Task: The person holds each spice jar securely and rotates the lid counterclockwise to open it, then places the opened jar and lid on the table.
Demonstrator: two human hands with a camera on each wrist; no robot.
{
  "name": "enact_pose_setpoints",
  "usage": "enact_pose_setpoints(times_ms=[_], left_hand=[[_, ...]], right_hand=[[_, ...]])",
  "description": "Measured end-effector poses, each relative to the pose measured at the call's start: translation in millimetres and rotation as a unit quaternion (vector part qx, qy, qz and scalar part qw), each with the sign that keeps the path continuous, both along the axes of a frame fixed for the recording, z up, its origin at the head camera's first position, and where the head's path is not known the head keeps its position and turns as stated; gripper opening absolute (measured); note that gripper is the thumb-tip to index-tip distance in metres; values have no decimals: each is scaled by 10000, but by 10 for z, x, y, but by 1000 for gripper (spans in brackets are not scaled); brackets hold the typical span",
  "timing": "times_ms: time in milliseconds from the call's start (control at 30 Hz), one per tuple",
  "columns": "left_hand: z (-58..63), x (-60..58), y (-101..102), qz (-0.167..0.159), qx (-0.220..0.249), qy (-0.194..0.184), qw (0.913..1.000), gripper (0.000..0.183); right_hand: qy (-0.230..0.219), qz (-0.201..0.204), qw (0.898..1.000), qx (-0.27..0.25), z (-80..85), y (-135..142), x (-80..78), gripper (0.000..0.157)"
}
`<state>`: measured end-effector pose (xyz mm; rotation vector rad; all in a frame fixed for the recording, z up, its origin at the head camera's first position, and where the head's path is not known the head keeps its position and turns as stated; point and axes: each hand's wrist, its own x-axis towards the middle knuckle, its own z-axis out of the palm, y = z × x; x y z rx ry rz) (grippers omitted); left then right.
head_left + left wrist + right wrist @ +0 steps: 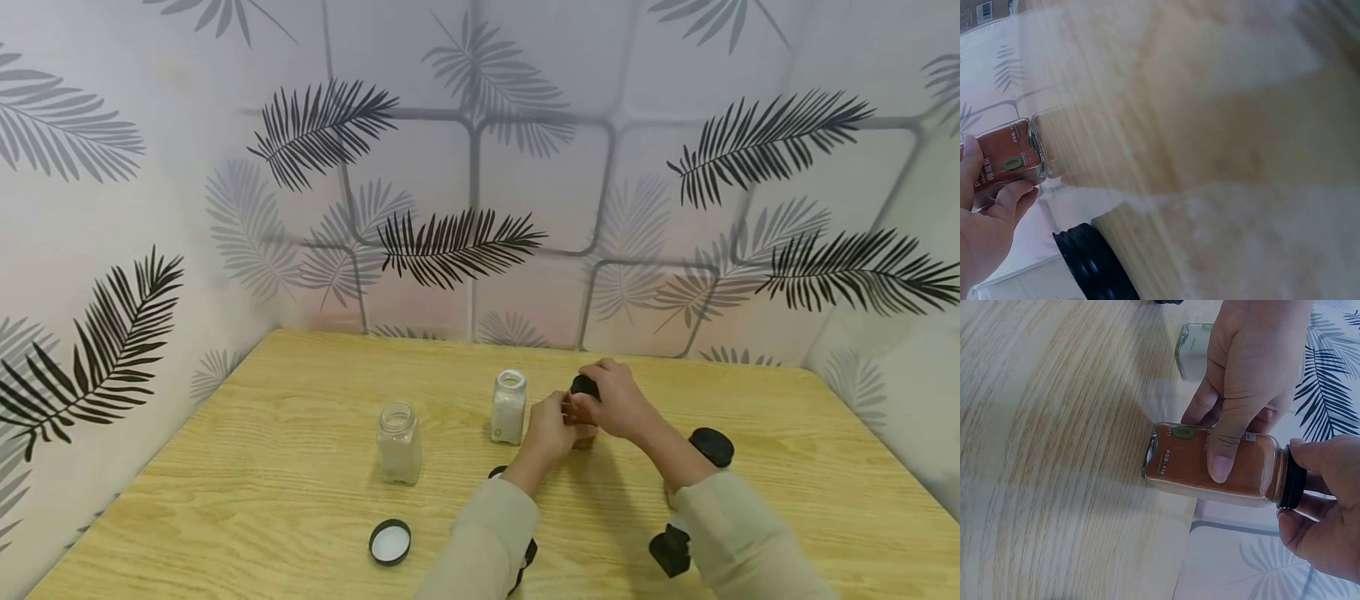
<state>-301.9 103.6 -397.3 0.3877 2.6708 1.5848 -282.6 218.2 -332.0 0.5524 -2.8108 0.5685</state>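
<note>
Upright on the table is a square glass spice jar of reddish-brown powder point(1188, 465), with a green mark on its side. My left hand point(551, 429) grips the jar's body, thumb across one face and fingers round the other side. At its top, my right hand point(618, 400) pinches the rim of the black lid point(1293, 481), which sits on the jar's neck. The head view shows this jar mostly covered by both hands. Just left of them stands an open glass jar with pale contents point(509, 412).
Another open glass jar point(399, 454) stands farther left on the wooden table point(300, 500). In front of it lies an upturned black lid point(390, 542) with a white liner. A black-topped container point(711, 447) and a black object point(670, 550) are partly hidden by the right arm.
</note>
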Motion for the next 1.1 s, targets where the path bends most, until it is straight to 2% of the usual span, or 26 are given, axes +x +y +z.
enact_pose_setpoints(times_ms=[167, 433, 533, 667, 800, 933, 1100], left_hand=[[-10, -8, 4, -12, 62, 4, 10000, 44], [-4, 8, 2, -105, 197, -101, 9997, 45], [-4, 18, -1, -58, 174, -132, 9997, 46], [1, 34, -2, 5, 119, -199, 9997, 46], [2, 46, 6, -17, 99, -187, 9998, 42], [-2, 45, 9, -87, 146, -200, 9997, 43], [-5, 26, -6, -69, 106, -106, 9999, 48]], right_hand=[[64, 133, 9999, 16, 9, 23, -7, 36], [-104, 328, 9994, -9, 15, 51, -3, 35], [-83, 192, 9998, -34, 17, 32, 17, 39], [65, -326, 9994, 63, 9, -14, 53, 46], [192, -693, 9973, 157, -17, -39, 65, 44], [191, -686, 9974, 84, -32, -30, 47, 40], [224, -394, 9989, 150, -18, -16, 24, 37]])
